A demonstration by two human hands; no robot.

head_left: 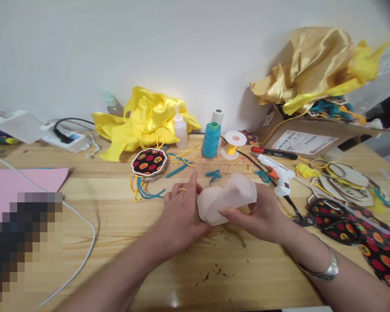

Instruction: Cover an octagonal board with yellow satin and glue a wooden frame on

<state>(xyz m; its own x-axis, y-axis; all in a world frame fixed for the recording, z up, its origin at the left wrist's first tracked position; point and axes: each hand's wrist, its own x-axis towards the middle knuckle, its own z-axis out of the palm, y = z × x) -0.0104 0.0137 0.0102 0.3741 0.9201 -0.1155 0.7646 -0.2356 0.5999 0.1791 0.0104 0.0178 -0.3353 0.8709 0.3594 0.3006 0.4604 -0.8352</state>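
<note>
My left hand [182, 213] grips a pale, round-edged flat piece [208, 203] at its left side, a gold ring on one finger. Its fingertips are partly hidden behind the piece. My right hand [263, 213] pinches a translucent white paper sheet [235, 193], which curls up over the right part of the flat piece. Whether the sheet is still joined to the piece, I cannot tell. Beyond my left hand lies a stack of flower-patterned black pieces [149, 162] with yellow and teal cords. A short teal cord [213, 175] rests just beyond the sheet.
Behind my hands stand a teal thread cone [211, 141], a squeeze bottle [180, 131] and a yellow thread spool [231, 148]. To the right lie a glue gun [279, 173], black-handled scissors [338, 223] and patterned fabric [381, 255]. A cardboard box [279, 136] and yellow satin [143, 119] are against the wall.
</note>
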